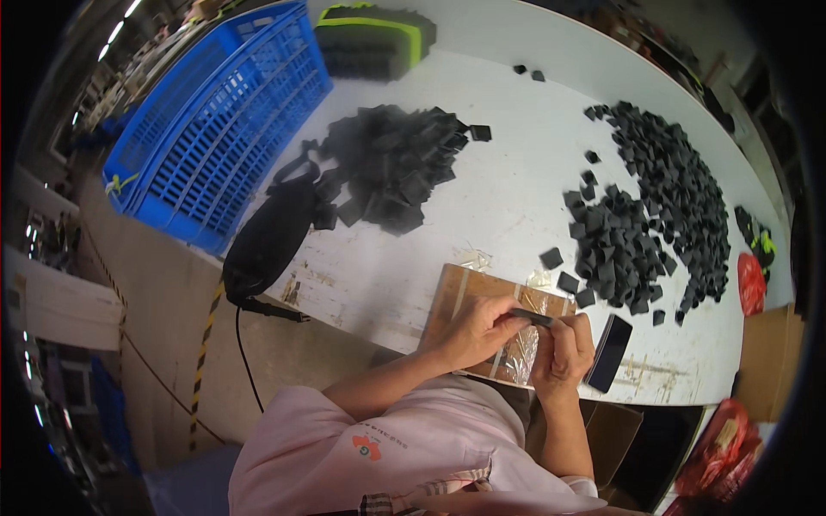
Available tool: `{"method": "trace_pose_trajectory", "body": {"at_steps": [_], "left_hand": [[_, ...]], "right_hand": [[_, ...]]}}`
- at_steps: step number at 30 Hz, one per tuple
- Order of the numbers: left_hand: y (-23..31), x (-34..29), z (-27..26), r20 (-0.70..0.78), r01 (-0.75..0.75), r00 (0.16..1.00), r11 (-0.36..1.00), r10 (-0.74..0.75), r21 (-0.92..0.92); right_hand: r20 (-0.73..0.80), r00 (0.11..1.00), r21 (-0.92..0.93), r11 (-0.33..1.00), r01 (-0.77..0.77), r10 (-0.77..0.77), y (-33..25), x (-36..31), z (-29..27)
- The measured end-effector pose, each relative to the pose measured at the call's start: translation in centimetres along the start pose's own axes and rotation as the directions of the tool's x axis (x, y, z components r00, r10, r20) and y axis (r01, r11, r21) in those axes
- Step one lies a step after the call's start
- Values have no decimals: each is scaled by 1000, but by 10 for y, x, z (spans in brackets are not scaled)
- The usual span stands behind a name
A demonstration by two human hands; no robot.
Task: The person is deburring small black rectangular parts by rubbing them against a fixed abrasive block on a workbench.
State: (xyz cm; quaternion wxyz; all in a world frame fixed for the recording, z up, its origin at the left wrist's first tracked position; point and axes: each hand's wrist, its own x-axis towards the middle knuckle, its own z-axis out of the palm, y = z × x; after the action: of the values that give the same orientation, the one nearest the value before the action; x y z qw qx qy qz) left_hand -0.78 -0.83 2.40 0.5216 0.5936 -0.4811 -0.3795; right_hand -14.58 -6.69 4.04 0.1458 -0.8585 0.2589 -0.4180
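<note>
Between my two hands is a small flat black piece (532,317), held edge-on above a brown board. My left hand (483,329) pinches its left end, and my right hand (564,348) grips the right end with curled fingers. Beneath them the wooden board (444,303) carries strips of clear tape. Just right of my right hand lies a dark phone (609,353). Beyond the board, a heap of small black pieces (615,249) spreads over the white table, with a few loose ones near the board's far right corner.
A larger heap of small black pieces (675,181) lies at the far right, flatter black pieces (391,163) at the far left. A black bag (271,236) hangs over the left table edge. A blue crate (219,129) stands left; a red bag (751,284) and cardboard box (768,361) sit right.
</note>
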Motion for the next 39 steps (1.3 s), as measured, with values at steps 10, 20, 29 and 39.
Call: {"method": "trace_pose_trajectory", "body": {"at_steps": [10,20,29,39], "left_hand": [[-61,20,-54,-512,-17,780,831,359,556],[-155,77,-127,-478,421,872,338,106,842],[-170,91,-152,-346,315,880,148,324,938],[-156,31,-152,-128,-25,954,496,272,868]], "right_hand": [[-85,741,604,626,-493,666,72,25,-20],[125,807,-58,817,-574,577,85,-83,53],[141,899,-375,863,-340,415,84,-93,65],[155,866,-360,843,-399,476,84,-89,63]]}}
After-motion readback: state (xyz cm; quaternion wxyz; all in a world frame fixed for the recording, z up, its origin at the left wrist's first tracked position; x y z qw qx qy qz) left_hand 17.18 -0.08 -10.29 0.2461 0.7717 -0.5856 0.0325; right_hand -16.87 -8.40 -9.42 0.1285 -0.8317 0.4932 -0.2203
